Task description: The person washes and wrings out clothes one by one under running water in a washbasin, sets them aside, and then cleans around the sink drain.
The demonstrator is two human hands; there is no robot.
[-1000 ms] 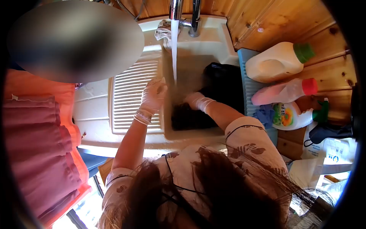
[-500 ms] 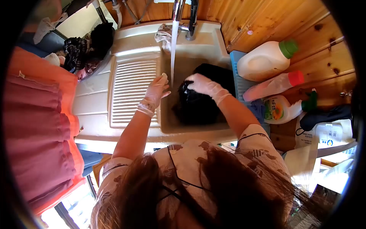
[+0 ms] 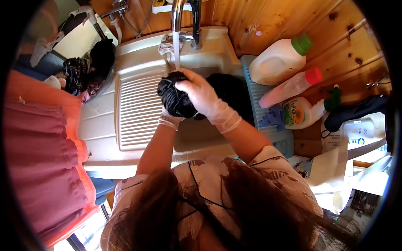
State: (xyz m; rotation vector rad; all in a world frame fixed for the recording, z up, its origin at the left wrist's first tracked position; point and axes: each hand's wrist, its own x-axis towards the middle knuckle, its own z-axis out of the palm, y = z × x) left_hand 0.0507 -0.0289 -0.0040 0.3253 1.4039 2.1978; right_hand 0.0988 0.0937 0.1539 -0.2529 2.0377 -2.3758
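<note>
Both my hands wear thin whitish gloves. A bunched black wet garment [image 3: 175, 97] is held up over the ridged washboard's right edge, just below the running faucet [image 3: 176, 19]. My right hand [image 3: 200, 91] grips it from the right, thumb and fingers closed on the cloth. Beneath the bundle, my left hand [image 3: 171, 118] holds it from below; its fingers are mostly hidden behind the cloth. More black fabric [image 3: 230, 93] lies in the sink basin [image 3: 201, 144], on the right side.
The washboard [image 3: 136, 108] forms the sink's left part. Beside the basin, a blue tray [image 3: 248, 69] carries a white jug with green cap [image 3: 276, 62], a pink bottle [image 3: 289, 88] and a spray bottle [image 3: 301, 113]. Clothes [image 3: 79, 71] lie at the left. A crumpled cloth [image 3: 166, 47] hangs behind.
My right hand has lifted the black garment from the basin leftward to the faucet. My left hand, empty and open before, is now under it. The view has shifted slightly.
</note>
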